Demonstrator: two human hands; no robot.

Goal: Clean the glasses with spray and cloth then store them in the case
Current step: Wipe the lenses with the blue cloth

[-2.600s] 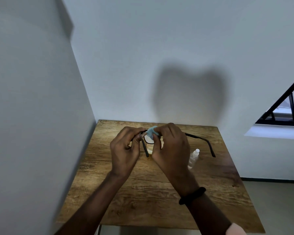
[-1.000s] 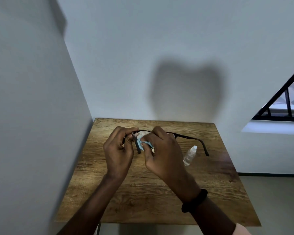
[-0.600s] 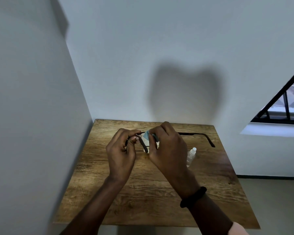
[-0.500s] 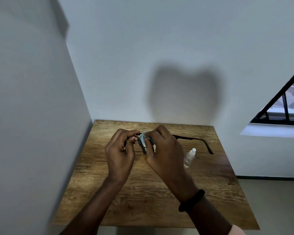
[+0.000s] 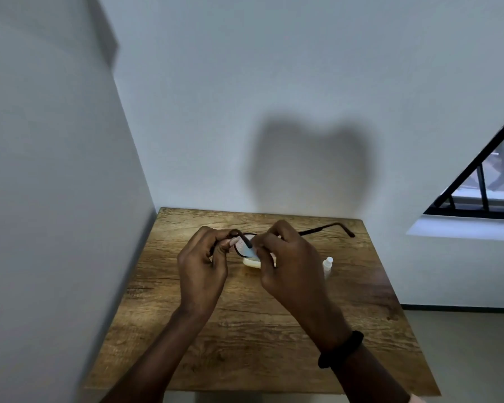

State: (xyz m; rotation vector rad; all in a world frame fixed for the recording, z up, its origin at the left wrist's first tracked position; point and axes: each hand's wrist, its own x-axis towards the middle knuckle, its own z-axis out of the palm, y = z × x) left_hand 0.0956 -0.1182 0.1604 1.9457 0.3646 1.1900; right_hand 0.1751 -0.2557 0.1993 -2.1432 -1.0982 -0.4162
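Observation:
Dark-framed glasses (image 5: 326, 228) are held above the wooden table (image 5: 245, 344), one temple arm sticking out to the right. My left hand (image 5: 201, 266) pinches the frame's left end. My right hand (image 5: 285, 266) pinches a light blue cloth (image 5: 249, 252) against a lens. A pale cream case (image 5: 252, 262) lies on the table under my hands, mostly hidden. A small clear spray bottle (image 5: 328, 264) with a white cap stands just right of my right hand.
The table sits in a corner, with a white wall along its left edge and another behind it. A barred window (image 5: 483, 193) is at the far right. Grey floor lies to the right of the table.
Both hands have stayed together over the table while the right hand rubs the cloth on the lens. The glasses tilted, their free temple arm swinging up and down at the right.

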